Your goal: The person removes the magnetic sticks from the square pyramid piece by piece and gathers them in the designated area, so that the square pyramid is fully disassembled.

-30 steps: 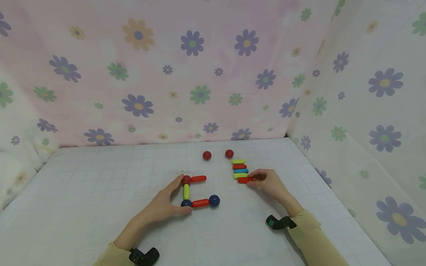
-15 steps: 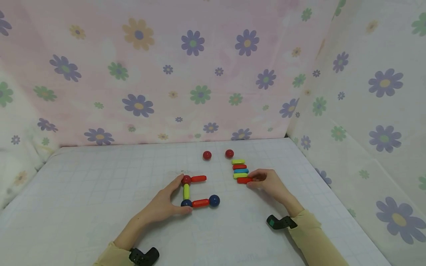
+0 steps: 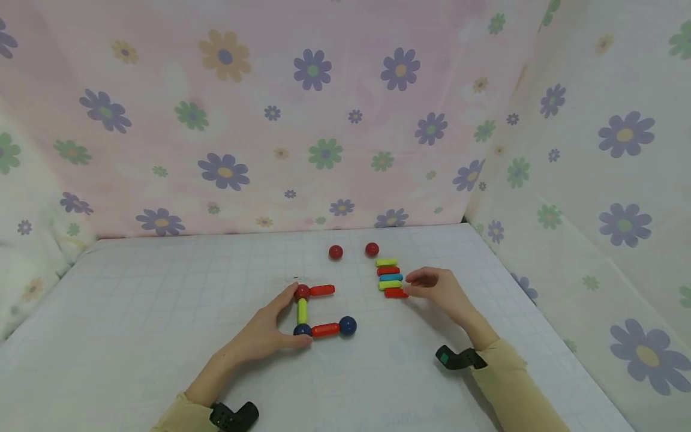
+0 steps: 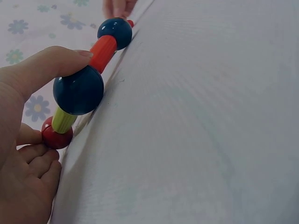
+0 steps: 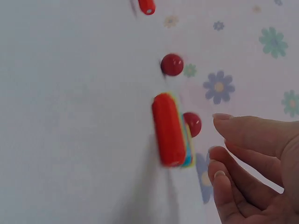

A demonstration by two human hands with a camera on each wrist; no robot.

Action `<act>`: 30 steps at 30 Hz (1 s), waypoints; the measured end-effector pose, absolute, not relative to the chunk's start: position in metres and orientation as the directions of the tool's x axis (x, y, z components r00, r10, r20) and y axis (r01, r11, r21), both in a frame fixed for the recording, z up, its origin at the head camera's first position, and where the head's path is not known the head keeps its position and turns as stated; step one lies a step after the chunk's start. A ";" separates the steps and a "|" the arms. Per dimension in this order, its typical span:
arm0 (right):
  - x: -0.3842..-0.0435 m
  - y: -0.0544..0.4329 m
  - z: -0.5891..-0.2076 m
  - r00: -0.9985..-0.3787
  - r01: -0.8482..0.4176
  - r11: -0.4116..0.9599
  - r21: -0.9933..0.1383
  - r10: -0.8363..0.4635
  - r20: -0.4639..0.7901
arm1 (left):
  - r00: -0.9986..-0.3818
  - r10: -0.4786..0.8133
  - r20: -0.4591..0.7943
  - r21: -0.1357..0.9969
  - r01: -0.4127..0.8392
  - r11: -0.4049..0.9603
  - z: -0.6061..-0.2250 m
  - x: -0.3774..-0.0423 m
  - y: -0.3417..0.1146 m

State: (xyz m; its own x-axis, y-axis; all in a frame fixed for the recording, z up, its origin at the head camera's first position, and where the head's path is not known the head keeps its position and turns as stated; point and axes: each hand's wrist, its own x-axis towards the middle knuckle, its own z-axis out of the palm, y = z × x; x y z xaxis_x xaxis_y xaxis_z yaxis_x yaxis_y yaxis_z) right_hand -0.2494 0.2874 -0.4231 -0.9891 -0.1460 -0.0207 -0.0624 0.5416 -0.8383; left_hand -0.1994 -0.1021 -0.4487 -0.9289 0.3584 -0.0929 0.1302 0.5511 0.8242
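Observation:
My left hand spans a C-shaped frame of magnetic rods and balls lying on the table, with the thumb on a near blue ball and the index finger at a red ball. A yellow-green rod joins these two. From the blue ball a red rod leads to another blue ball; a second red rod sticks out from the red ball. My right hand is beside the nearest red rod of a row, its fingers loosely bent and holding nothing.
Behind that red rod lie a yellow-green rod, a blue rod, a red rod and another yellow-green rod. Two loose red balls sit farther back. Flowered cloth encloses the white table.
The right hand has let go of the nearest red rod and drawn back slightly up and to the right. My left hand and the frame have stayed put.

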 end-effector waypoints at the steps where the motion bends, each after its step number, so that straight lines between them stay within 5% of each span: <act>1: -0.248 0.285 -0.419 -0.990 -0.077 0.537 -0.840 -0.143 -0.001 | -0.929 0.359 -0.094 0.826 0.129 0.549 -0.449 -0.199 -0.102; 15: -0.228 0.205 -0.405 -0.923 -0.291 0.499 -0.816 -0.370 0.103 | -0.931 0.350 -0.100 0.827 0.118 0.550 -0.451 -0.200 -0.098; 23: -0.224 0.191 -0.422 -0.895 -0.224 0.504 -0.834 -0.446 -0.029 | -0.934 0.342 -0.106 0.825 0.109 0.555 -0.448 -0.198 -0.100; 30: -0.223 0.185 -0.437 -0.823 -0.285 0.528 -0.800 -0.562 -0.078 | -0.935 0.341 -0.096 0.824 0.118 0.555 -0.446 -0.198 -0.101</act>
